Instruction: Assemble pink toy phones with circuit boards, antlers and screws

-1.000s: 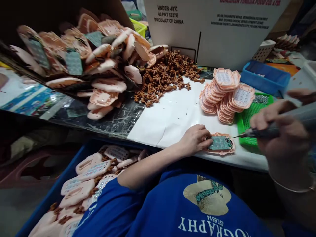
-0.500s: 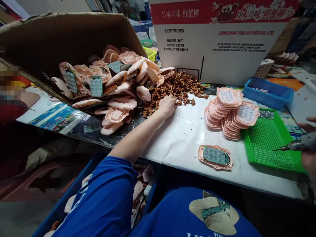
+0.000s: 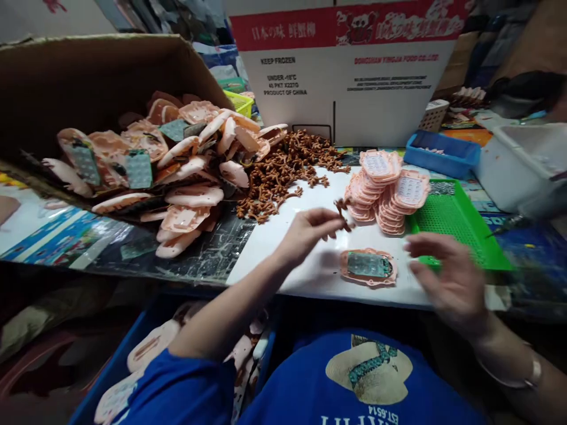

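Between the fingertips of my left hand [image 3: 310, 233] is a small brown branched plastic part [image 3: 344, 213], raised above the white table sheet. My right hand [image 3: 447, 274] is empty, its thumb and fingers apart, over the sheet near the green tray. Between and below the hands lies a pink plastic shell half [image 3: 369, 283] with a green circuit board [image 3: 367, 264] in it. Behind it stand stacks of pink shell halves with keypads [image 3: 410, 189]. A heap of the brown parts [image 3: 292, 162] spreads at the back, left of the stacks.
A tipped cardboard box [image 3: 110, 65] spills pink shells and boards at left. A white carton [image 3: 345, 112] stands behind. On the right are a green tray [image 3: 452, 212] with screws, a blue bin [image 3: 443, 159], a white tub [image 3: 509, 159] and a screwdriver [image 3: 514, 223].
My left hand has left the brown heap and moved right with one brown part. My right hand has let go of the power screwdriver and come in toward the shell half.
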`<state>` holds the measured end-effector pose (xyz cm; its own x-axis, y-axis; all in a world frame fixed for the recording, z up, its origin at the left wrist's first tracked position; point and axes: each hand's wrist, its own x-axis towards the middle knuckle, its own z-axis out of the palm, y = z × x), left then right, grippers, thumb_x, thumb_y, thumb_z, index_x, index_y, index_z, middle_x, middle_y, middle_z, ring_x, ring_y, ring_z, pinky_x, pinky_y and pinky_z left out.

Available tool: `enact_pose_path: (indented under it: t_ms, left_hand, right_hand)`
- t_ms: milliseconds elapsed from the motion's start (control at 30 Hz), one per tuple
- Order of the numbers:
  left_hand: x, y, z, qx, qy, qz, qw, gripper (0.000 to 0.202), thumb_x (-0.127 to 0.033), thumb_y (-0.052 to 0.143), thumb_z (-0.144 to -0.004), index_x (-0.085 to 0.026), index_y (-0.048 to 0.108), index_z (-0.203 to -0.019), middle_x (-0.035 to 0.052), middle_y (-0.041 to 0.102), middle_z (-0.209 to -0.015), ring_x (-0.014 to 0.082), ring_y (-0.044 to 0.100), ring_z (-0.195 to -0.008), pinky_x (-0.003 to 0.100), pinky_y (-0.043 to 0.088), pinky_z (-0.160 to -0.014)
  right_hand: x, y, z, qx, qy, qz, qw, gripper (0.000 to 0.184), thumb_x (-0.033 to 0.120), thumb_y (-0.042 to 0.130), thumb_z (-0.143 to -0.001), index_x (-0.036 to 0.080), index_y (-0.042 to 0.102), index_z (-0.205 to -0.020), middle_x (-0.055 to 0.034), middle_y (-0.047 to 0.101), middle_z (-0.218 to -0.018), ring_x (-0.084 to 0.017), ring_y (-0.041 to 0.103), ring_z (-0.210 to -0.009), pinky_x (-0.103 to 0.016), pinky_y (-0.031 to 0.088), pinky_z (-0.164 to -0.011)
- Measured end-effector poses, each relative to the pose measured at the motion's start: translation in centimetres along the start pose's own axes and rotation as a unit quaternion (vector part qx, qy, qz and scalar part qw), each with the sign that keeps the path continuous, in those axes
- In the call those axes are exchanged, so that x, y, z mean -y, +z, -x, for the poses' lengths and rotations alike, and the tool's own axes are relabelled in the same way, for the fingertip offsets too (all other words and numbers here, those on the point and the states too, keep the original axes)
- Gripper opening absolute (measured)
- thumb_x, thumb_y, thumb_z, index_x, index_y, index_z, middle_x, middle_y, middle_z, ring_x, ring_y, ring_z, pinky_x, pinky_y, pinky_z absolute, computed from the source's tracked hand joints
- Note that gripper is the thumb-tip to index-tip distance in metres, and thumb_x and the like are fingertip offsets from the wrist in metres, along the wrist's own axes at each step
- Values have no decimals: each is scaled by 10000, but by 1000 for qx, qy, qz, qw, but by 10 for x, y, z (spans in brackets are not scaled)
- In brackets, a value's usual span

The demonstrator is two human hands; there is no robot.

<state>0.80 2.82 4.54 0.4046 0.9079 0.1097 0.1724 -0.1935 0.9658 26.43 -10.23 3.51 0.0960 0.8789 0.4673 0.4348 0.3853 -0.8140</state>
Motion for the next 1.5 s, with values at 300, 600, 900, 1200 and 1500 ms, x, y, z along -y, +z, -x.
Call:
enact_pose_path:
  t_ms: [300, 600, 900, 1200, 1500]
  left_hand:
    - [3, 70, 40, 120, 153, -60, 979, 286, -438, 648, -930, -173, 740, -990, 70, 755, -905, 168, 692, -805, 299, 567, -747]
    - [37, 56, 34, 122, 282, -331, 892, 549, -500, 614, -933, -167, 550, -1365, 201, 627, -1302, 301, 626, -1152, 499, 545, -963]
    - [38, 38, 59, 86, 206, -329, 918, 472, -377, 557, -983, -160, 519, -1401, 210, 535, -1385, 299, 547, -1283, 503, 499, -1072]
    - [36, 38, 57, 93, 215, -323, 917, 464, -377, 540, -990, -153, 522, -1395, 198, 559, -1340, 289, 558, -1246, 482, 503, -1055]
    - [34, 36, 54, 108, 215, -310, 920, 456, -366, 548, -989, -164, 515, -1397, 187, 570, -1326, 284, 560, -1236, 484, 494, -1057]
  right_hand:
    - [0, 31, 10, 42, 173, -121, 977, 245, 450, 704, -863, 208, 707, -895, -39, 713, -875, -194, 668, -831, -321, 569, -775]
    - [-19, 2, 15, 33, 290, -186, 938, 404, 504, 801, -749, 181, 708, -973, -51, 742, -882, -157, 674, -745, -300, 571, -730]
    - [-13, 15, 10, 106, 276, -92, 951, 322, 486, 744, -810, 165, 708, -821, -13, 668, -695, -145, 608, -663, -304, 530, -687]
    - [-23, 29, -1, 134, 310, -146, 930, 396, 495, 777, -765, 175, 625, -943, -36, 714, -841, -137, 667, -662, -265, 559, -605]
    - [-21, 27, -25, 226, 264, 9, 937, 238, 394, 691, -799, 192, 591, -873, 1, 649, -695, -133, 604, -599, -254, 485, -546]
